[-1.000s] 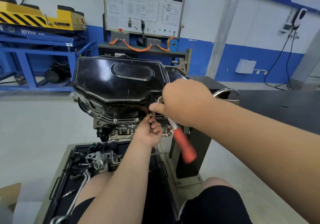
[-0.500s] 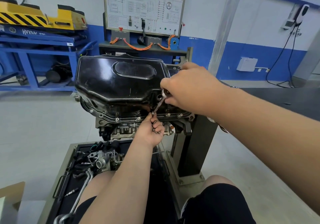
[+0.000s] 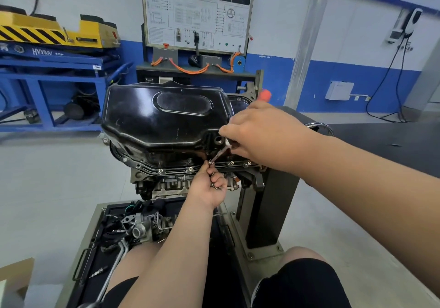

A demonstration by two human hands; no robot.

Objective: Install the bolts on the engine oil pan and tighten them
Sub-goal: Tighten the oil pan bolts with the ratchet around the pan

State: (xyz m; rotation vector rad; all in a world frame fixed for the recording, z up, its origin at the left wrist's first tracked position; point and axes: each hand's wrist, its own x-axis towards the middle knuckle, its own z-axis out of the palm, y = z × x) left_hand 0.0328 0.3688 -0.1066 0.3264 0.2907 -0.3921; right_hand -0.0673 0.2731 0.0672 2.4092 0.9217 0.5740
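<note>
The shiny black metal oil pan sits on the rough grey engine. The left hand curls round small silver bolts, touching one round silver bolt on the pan's rim. The right hand grips a thin silver orange-handled tool, tip on that bolt.

Stand and tray. We see the grey stand base on the pale floor; its dark column carries the engine. In the black tray lie loose metal parts, a long-handled wrench and a spark plug.
</note>
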